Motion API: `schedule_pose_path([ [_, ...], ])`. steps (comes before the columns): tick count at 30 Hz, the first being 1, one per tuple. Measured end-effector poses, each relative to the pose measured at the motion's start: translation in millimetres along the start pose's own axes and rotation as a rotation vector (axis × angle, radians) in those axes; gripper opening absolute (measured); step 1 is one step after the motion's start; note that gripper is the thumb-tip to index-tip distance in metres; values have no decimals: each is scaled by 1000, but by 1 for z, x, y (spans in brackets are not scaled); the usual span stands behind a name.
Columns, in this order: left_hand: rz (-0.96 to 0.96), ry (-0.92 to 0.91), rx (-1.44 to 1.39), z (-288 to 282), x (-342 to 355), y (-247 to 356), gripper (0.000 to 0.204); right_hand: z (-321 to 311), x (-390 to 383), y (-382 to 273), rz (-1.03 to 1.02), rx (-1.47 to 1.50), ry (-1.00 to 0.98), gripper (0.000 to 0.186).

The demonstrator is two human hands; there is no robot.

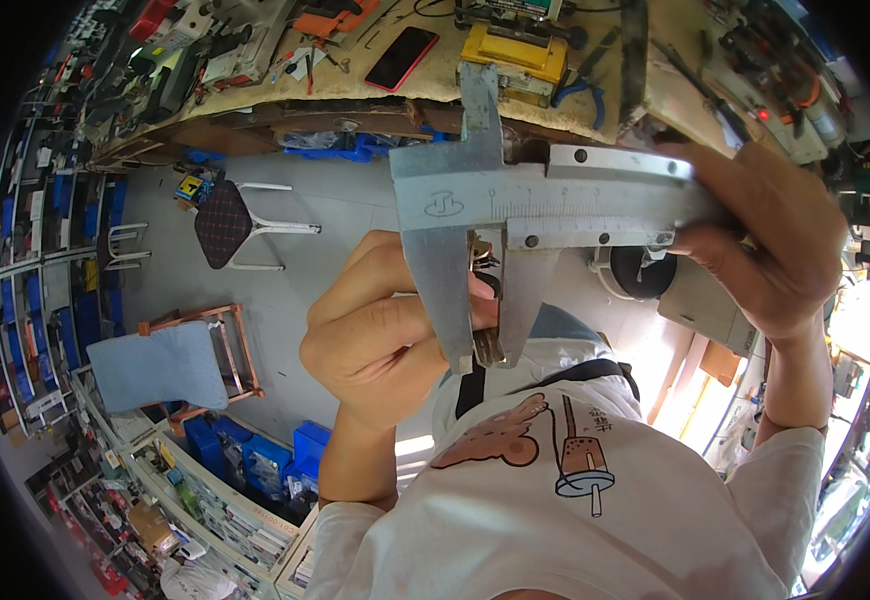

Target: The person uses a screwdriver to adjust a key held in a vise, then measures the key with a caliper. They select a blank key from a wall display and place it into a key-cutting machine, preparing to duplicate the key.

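A steel vernier caliper (555, 190) spans the middle of the view, held up close with its jaws pointing down toward my body. My right hand (775, 240) grips its beam at the right end between thumb and fingers. My left hand (375, 340), fingers curled, pinches a small metal part (488, 345) that sits between the caliper's jaws. The part is partly hidden by a jaw and my fingertips, so its full shape cannot be told.
A cluttered workbench (345, 90) ahead holds a phone (401, 58), a yellow tool (515, 52) and pliers (585, 85). Below are a chair (223, 225), a cushioned wooden chair (155, 367), a stool (635, 270) and blue bins (267, 460). A person (197, 580) shows at lower left.
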State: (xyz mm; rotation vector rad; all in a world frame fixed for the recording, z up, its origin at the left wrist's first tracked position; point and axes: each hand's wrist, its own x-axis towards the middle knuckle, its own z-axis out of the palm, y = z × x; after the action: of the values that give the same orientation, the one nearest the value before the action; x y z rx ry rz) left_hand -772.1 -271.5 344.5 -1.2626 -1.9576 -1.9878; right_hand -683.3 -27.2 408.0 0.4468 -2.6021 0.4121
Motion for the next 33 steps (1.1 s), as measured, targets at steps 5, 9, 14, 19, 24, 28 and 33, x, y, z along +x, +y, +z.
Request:
schedule_pose_path([
  [5, -5, 3, -15, 0, 0, 2, 17, -1, 0, 0, -22, -7, 0, 48],
  [9, -21, 13, -31, 1, -1, 2, 17, -2, 0, -2, -11, -15, -4, 48],
  [14, -19, 16, -31, 2, -1, 3, 17, -4, 0, -1, -17, -16, -6, 48],
  [19, -8, 6, -20, 1, 0, 2, 18, -3, -1, 0, -28, -22, 11, 47],
  [24, -10, -3, -22, -1, 0, 2, 19, -1, 0, 1, -49, -22, 24, 47],
  [28, -17, -4, -17, -1, 0, 2, 18, -2, 1, 0, -50, -23, 13, 46],
  [33, -14, -30, 3, 1, 4, -2, 16, 2, -2, 3, -30, -12, 38, 45],
])
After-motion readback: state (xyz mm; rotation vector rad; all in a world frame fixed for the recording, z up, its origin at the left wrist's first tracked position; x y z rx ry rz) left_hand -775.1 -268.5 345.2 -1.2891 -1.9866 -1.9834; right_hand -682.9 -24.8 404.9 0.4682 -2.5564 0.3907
